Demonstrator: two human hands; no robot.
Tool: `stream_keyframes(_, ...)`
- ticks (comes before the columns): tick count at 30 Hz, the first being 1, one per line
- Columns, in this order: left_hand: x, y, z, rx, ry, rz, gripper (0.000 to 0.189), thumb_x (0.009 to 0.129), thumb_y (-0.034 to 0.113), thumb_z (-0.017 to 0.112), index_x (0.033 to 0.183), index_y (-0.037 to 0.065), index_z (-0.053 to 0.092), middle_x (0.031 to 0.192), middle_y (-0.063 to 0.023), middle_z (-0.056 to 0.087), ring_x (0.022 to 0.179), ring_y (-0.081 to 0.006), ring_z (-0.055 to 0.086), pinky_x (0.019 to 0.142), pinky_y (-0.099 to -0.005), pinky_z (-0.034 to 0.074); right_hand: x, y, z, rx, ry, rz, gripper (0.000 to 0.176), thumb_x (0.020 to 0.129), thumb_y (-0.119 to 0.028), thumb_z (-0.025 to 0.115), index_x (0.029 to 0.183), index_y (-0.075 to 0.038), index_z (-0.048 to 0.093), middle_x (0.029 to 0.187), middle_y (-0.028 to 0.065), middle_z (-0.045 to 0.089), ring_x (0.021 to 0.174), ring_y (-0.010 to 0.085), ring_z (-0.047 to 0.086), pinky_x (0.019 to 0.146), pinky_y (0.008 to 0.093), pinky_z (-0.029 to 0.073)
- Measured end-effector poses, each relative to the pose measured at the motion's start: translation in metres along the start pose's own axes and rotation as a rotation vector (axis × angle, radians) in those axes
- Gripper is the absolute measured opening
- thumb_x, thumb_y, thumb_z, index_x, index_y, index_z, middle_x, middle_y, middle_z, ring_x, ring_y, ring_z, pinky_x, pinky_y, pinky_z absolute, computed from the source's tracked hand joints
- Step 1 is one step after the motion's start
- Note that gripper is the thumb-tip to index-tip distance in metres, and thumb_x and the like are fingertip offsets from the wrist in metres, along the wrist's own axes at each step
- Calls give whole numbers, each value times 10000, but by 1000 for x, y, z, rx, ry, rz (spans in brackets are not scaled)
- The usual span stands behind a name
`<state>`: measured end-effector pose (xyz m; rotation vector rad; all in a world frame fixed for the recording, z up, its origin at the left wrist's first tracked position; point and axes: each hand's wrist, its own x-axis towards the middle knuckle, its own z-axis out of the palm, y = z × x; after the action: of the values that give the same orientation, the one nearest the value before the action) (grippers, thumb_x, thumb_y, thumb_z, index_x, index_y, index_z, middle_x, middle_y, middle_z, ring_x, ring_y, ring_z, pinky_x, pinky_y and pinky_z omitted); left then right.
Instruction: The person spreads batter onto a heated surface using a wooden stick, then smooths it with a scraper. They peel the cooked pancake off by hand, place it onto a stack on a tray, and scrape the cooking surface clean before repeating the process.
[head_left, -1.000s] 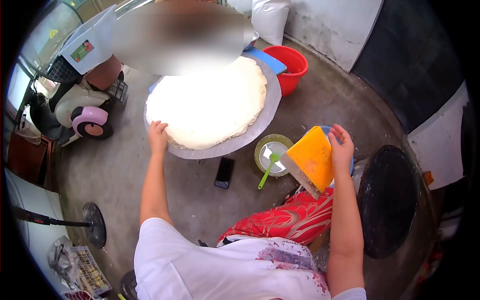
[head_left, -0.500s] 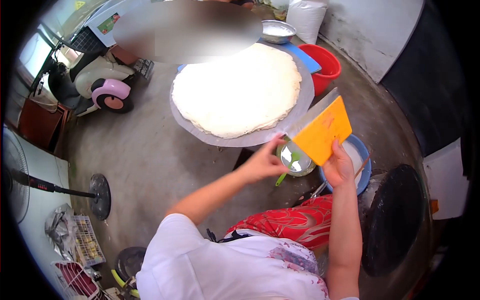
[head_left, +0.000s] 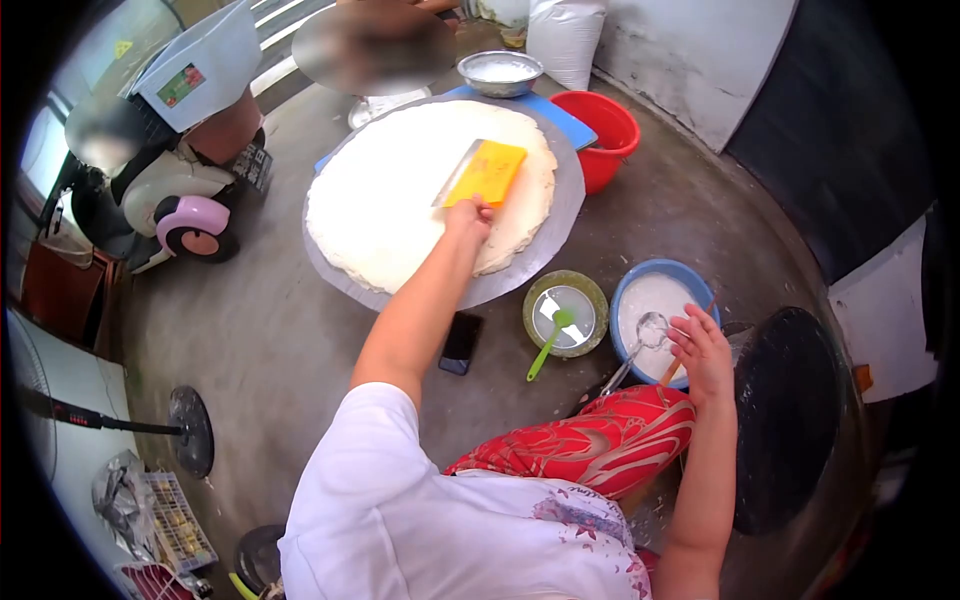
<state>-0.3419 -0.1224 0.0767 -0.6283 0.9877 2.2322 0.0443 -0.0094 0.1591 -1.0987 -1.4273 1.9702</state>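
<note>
A rough-floored utility room or yard used for making food; home or small shop, the view does not settle which.
The bare grey floor (head_left: 290, 330) and stained wall (head_left: 690, 60) frame a parked scooter (head_left: 190, 215), a standing fan's base (head_left: 191, 432) and a bulging white sack (head_left: 565, 45), while a metal bowl (head_left: 500, 74) of white contents and a blue basin (head_left: 625, 285) of pale liquid suggest food preparation.

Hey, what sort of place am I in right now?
Probably a small home or street-food workspace with a concrete floor. A big round of flatbread or dough lies on a round board, a blue basin holds a whitish mixture, and a scooter is parked nearby.
</note>
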Motion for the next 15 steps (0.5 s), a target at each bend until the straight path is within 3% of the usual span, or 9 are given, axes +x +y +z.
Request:
stream_keyframes(5,17,2,-11,8,-22,-53,148,869,29,426,1015,51,431,777,-87,497,538,-148,460,436,-220,418,-16,23,-95,12,193,102,312,859,-228,524,1126,-69,494,901,41,599,763,108,570,644,223,429)
stream_keyframes(7,-8,2,-11,-72,-13,-20,204,874,35,419,1077,18,404,863,-121,517,641,-200,499,566,-255,462,-28,45,-133,19,265,144,304,856,-235,528,1112,-73,503,896,39,602,749,110,572,631,227,434)
stream_keyframes(8,-2,1,-26,-90,-157,11,247,863,23,427,1102,-13,377,944,-154,511,706,-248,513,653,-288,466,-32,56,-147,24,335,186,297,853,-243,532,1098,-78,513,891,38,605,734,111,575,617,230,438)
stream_keyframes(10,-23,-2,-41,-24,-247,132,259,828,24,470,1075,-15,401,936,-153,509,713,-243,523,637,-291,464,-39,85,-171,1,388,247,295,846,-253,542,1087,-84,520,879,37,610,723,112,578,604,233,442)
stream_keyframes(11,-13,-1,-63,163,-214,163,288,805,56,500,1074,-9,421,927,-134,515,744,-226,535,641,-293,455,-45,101,-183,-24,437,306,295,840,-264,552,1076,-90,527,867,37,614,711,114,581,590,235,445)
stream_keyframes(13,-84,-16,-57,428,-119,384,367,801,73,490,1151,-10,419,1007,-93,515,802,-191,550,643,-288,436,-49,131,-188,-33,478,379,246,822,-254,572,1014,-100,562,839,42,621,690,113,584,560,227,446)
stream_keyframes(15,-109,-32,-72,550,-209,408,407,782,63,505,1174,-9,427,1094,-106,496,833,-169,550,645,-269,431,-41,175,-194,-63,452,436,258,832,-248,551,1043,-99,545,881,35,608,714,124,579,603,258,463)
